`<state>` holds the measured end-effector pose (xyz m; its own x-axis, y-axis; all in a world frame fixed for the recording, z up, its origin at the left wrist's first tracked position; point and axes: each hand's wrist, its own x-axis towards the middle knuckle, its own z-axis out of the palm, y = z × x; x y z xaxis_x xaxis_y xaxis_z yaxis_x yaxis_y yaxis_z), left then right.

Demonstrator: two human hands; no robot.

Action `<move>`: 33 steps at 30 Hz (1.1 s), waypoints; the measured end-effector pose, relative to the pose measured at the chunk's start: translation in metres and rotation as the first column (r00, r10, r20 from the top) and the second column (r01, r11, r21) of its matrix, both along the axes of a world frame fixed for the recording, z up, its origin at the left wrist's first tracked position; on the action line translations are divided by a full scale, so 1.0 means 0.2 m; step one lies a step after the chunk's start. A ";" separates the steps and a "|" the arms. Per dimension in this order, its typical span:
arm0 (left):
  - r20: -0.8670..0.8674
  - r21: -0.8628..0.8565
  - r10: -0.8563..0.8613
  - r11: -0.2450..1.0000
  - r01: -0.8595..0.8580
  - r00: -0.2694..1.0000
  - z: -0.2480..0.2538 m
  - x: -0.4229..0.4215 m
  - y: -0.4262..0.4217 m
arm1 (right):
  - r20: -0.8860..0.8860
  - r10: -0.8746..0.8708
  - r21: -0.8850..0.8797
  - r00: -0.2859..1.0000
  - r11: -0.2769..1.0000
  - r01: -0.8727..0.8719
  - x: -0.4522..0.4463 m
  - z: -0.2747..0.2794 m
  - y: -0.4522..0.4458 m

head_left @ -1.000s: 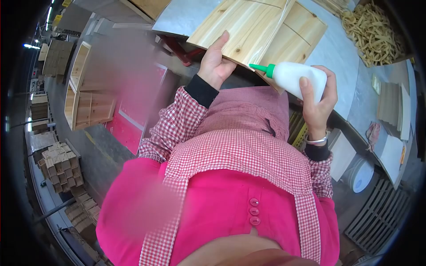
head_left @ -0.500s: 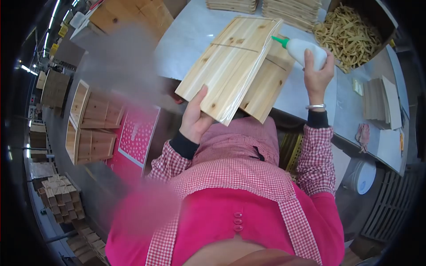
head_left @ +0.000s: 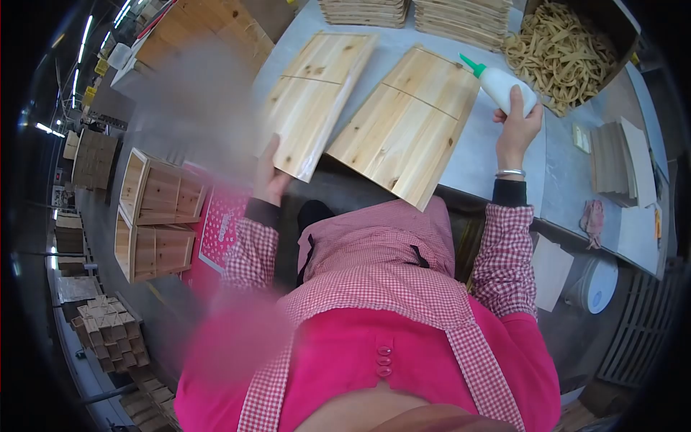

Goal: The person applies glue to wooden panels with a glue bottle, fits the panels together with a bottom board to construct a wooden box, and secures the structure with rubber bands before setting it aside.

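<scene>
My left hand (head_left: 272, 171) grips the near left corner of a tapered wooden panel (head_left: 312, 97). A shiny wet-looking line runs along that panel's right edge. To its right a second wooden panel (head_left: 410, 122) with a groove across it lies on the table, its near end jutting past the table edge. My right hand (head_left: 520, 126) is wrapped round a white glue bottle (head_left: 504, 88) with a green nozzle, which points up and left. The nozzle tip is just above the second panel's far right corner, apart from my left hand's panel.
Stacks of wooden panels (head_left: 461, 21) stand at the table's (head_left: 453, 176) back. A box of tan loops (head_left: 558, 54) sits at the back right, thin boards (head_left: 612, 162) at the right. Assembled wooden boxes (head_left: 155, 216) are at the left. A white bucket (head_left: 596, 284) stands below right.
My left hand has carried its panel left, off the second panel, which now shows whole. The glue bottle has moved slightly right and down, away from the held panel's edge.
</scene>
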<state>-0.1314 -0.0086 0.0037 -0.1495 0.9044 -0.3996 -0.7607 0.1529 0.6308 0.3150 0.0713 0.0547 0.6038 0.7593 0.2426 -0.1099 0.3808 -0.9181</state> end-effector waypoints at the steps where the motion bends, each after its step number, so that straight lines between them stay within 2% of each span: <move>1: -0.002 -0.001 -0.002 1.000 0.002 1.000 -0.05 -0.08 0.03 | -0.009 -0.008 -0.016 1.000 1.000 0.007 0.01 -0.01 0.00; 3: -0.152 0.041 0.043 0.998 -0.038 0.987 -0.10 -0.17 0.07 | -0.008 0.006 -0.032 1.000 0.999 -0.007 0.03 -0.01 0.02; 5: -0.206 -0.027 0.081 0.996 -0.089 0.975 -0.11 -0.20 0.03 | -0.008 0.026 -0.060 1.000 0.998 -0.026 0.04 -0.03 0.03; 8: -0.142 -0.071 0.127 0.988 -0.138 0.982 -0.08 -0.14 -0.13 | 0.044 0.118 -0.143 0.992 0.983 -0.111 -0.01 -0.05 0.06; 10: 0.142 -0.226 0.343 0.925 -0.307 0.928 -0.14 -0.12 -0.26 | 0.202 0.242 -0.231 0.949 0.953 -0.194 -0.08 -0.07 0.07; 11: 0.167 -0.178 0.370 0.923 -0.342 0.914 -0.21 -0.09 -0.36 | 0.197 0.251 -0.240 0.948 0.950 -0.202 -0.11 -0.10 0.10; 12: 0.246 -0.152 0.324 0.944 -0.293 0.913 -0.22 -0.01 -0.45 | 0.354 0.214 -0.189 0.910 0.970 -0.154 -0.15 -0.15 0.14; 13: 0.283 -0.120 0.185 0.980 -0.156 0.941 -0.27 0.06 -0.53 | 0.502 0.164 -0.130 0.849 0.985 -0.113 -0.18 -0.18 0.16; 15: 0.310 -0.248 0.057 0.969 0.023 0.949 -0.20 0.27 -0.57 | 0.451 0.221 -0.171 0.865 0.972 -0.160 -0.28 -0.14 0.16; 17: 0.237 -0.229 -0.108 0.960 0.163 0.966 -0.16 0.43 -0.54 | 0.606 0.192 -0.128 0.772 0.981 -0.143 -0.34 -0.13 0.20; 19: 0.200 -0.213 -0.223 0.941 0.264 0.954 -0.07 0.58 -0.46 | 0.651 0.187 -0.112 0.735 0.982 -0.150 -0.37 -0.11 0.20; 20: 0.201 -0.213 -0.221 0.941 0.263 0.954 -0.04 0.62 -0.43 | 0.694 0.176 -0.097 0.698 0.984 -0.151 -0.37 -0.10 0.20; 22: 0.189 -0.136 -0.370 0.907 0.398 0.910 0.00 0.70 -0.35 | 0.739 0.151 -0.060 0.657 0.986 -0.159 -0.34 -0.07 0.19; 25: 0.237 -0.053 -0.443 0.883 0.467 0.865 -0.01 0.78 -0.28 | 0.790 0.123 -0.018 0.600 0.984 -0.177 -0.23 -0.03 0.13; 27: 0.279 -0.064 -0.456 0.869 0.491 0.845 -0.04 0.82 -0.25 | 0.806 0.120 -0.017 0.580 0.983 -0.180 -0.10 -0.02 0.05; 31: 0.259 -0.045 -0.476 0.863 0.503 0.840 -0.02 0.92 -0.22 | 0.846 0.071 -0.036 0.529 0.997 -0.075 0.11 -0.03 -0.13; 33: 0.261 -0.028 -0.484 0.861 0.508 0.835 -0.03 0.95 -0.22 | 0.825 0.036 -0.031 0.564 0.999 -0.019 0.18 -0.06 -0.19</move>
<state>0.0587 -0.0530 -0.0015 0.4190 0.7886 -0.4500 -0.6905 0.5986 0.4061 0.3515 0.0329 0.0434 0.1259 0.7810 0.6118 0.6891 0.3748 -0.6202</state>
